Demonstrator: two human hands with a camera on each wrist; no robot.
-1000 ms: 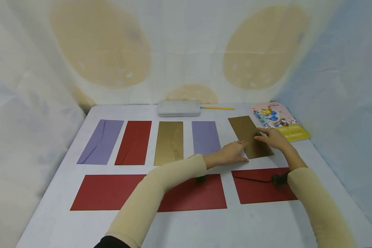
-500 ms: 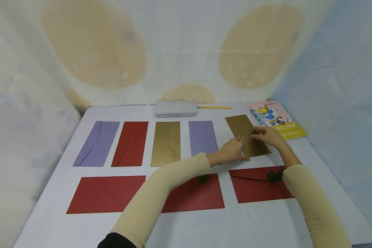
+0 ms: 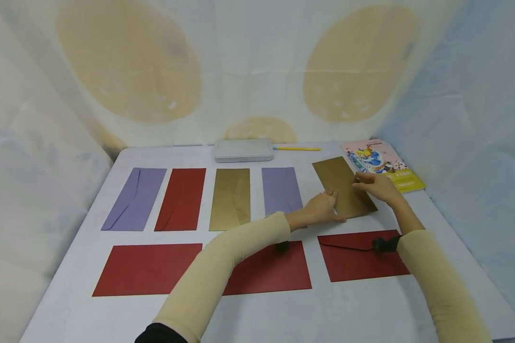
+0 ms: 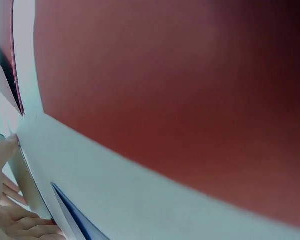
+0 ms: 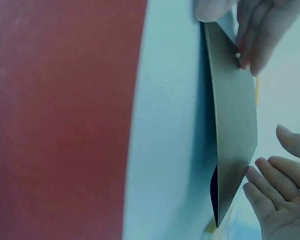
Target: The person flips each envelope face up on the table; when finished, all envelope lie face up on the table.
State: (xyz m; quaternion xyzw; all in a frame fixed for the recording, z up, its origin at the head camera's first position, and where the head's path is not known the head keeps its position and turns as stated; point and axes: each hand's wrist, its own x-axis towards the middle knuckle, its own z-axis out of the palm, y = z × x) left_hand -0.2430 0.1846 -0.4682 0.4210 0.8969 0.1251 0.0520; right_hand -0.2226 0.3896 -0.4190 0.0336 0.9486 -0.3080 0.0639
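A plain gold envelope (image 3: 341, 178) lies slanted at the table's right back, its far end pointing left. My left hand (image 3: 319, 209) is at its near left corner, thumb by the near edge and fingers by the left edge. At its right edge is my right hand (image 3: 379, 186). In the right wrist view that hand (image 5: 285, 195) has its fingers extended against the envelope's (image 5: 235, 105) edge, the thumb standing apart. A dark gap and shadow show under the envelope there. In the left wrist view, the left hand's thumb and fingers (image 4: 30, 225) lie spread.
Beyond my right hand lies a picture book (image 3: 382, 162). A lilac envelope (image 3: 281, 188), a gold one (image 3: 230, 200), a red one (image 3: 181, 200) and another lilac one (image 3: 135, 200) form a row. Three red envelopes (image 3: 141, 269) lie in front. A pencil case (image 3: 243, 150) and yellow pencil (image 3: 298, 148) are behind.
The gold envelope's right edge has shifted slightly right and up in the head view, and my right hand has moved slightly right with it. My left hand's fingers have drawn in a little.
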